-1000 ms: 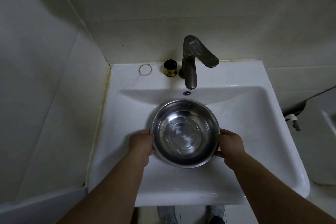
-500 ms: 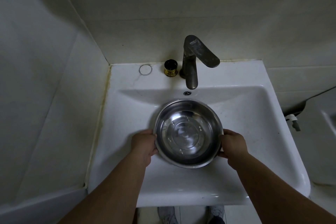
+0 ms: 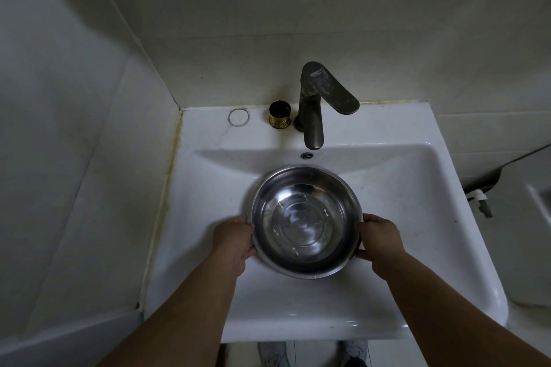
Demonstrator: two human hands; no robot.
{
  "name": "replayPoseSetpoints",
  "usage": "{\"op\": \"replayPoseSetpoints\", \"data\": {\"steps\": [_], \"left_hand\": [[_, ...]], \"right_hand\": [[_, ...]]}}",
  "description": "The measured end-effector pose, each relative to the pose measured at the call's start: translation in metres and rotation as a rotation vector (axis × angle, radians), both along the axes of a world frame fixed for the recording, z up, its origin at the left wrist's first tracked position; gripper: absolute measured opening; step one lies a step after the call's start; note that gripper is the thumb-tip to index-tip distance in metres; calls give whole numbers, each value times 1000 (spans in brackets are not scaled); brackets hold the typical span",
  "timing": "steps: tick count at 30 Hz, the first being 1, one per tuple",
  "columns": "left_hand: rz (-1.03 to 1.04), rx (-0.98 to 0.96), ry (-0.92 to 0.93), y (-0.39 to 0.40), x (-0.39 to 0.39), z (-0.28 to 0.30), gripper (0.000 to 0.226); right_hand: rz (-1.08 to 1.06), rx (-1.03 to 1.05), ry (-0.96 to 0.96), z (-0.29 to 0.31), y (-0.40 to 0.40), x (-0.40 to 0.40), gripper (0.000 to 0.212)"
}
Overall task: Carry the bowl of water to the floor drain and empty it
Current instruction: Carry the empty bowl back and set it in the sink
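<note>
A round stainless steel bowl point(image 3: 305, 220) holding a little clear water is over the basin of a white sink point(image 3: 402, 202), below the tap. My left hand point(image 3: 234, 240) grips the bowl's left rim, thumb on top and fingers curled under. On the opposite side, my right hand point(image 3: 378, 240) grips the right rim the same way. The floor drain is out of view.
A dark metal tap point(image 3: 316, 107) stands at the back of the sink, with a small gold-and-black cap point(image 3: 280, 118) beside it. Tiled walls close in at the left and behind. A white fixture point(image 3: 530, 232) stands to the right. Shoes point(image 3: 272, 353) show on the floor below the sink's front edge.
The bowl has shifted slightly right and toward me between my hands; both hands keep their grip on the rim.
</note>
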State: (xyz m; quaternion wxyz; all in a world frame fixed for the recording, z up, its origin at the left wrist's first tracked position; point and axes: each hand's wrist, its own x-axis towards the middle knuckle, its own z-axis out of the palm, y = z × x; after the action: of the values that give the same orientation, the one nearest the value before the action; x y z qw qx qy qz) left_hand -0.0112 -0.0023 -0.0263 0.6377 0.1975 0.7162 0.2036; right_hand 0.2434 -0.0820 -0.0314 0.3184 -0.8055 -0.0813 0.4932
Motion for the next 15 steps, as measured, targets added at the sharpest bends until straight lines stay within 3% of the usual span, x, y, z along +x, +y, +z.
{"op": "replayPoseSetpoints", "data": {"steps": [15], "left_hand": [[31, 2, 28, 1, -1, -6, 28]], "right_hand": [[-1, 2, -6, 3, -2, 2, 32]]}}
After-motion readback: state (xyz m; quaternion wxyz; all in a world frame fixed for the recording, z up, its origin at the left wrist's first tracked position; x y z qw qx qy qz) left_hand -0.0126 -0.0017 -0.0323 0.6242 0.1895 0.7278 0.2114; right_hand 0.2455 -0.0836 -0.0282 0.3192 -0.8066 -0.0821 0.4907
